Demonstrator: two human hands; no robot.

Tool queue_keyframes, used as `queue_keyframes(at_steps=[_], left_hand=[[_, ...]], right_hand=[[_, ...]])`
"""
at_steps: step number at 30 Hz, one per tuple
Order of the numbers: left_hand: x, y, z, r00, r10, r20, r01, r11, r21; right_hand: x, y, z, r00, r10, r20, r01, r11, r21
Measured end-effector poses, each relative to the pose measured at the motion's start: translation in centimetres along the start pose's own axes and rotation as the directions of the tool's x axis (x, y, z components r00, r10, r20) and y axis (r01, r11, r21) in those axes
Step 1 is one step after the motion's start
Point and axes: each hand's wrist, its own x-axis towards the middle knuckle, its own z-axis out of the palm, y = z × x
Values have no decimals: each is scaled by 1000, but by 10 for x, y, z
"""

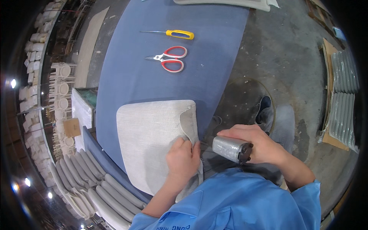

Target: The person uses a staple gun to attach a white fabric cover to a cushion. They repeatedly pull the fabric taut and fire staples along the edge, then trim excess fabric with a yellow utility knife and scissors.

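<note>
the left hand [183, 156] presses down on the near right edge of a pale cloth-covered seat cushion [151, 142], its fingers closed on the loose fold of cloth that wraps over that edge, so the cushion lies under and to the left of the hand; the cushion sits at the near end of a long table covered in blue cloth [130, 76], close to its right edge. the right hand [255, 143] is just off the table's right edge, beside the cushion, wrapped around the grey body of a staple gun [231, 148], which sits between the two hands. farther up the table, well apart from both hands, lie red-handled scissors [168, 58] and beyond them a yellow-handled screwdriver [172, 34]. grey seat pads [88, 184] are stacked beyond the table's near left edge
</note>
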Motion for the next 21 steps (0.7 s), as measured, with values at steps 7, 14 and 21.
queue_keyframes(at_steps=[7,14,21], left_hand=[[-1,-25,4,999,19,-28,-25,971,-240],[-2,-30,4,999,-25,-39,10,941,-340],[-1,-33,6,998,-12,-62,-12,932,-362]], right_hand=[[20,11,8,995,33,95,-31,999,-16],[37,3,9,977,119,177,-110,992,-61],[50,-7,8,966,152,210,-136,987,-89]])
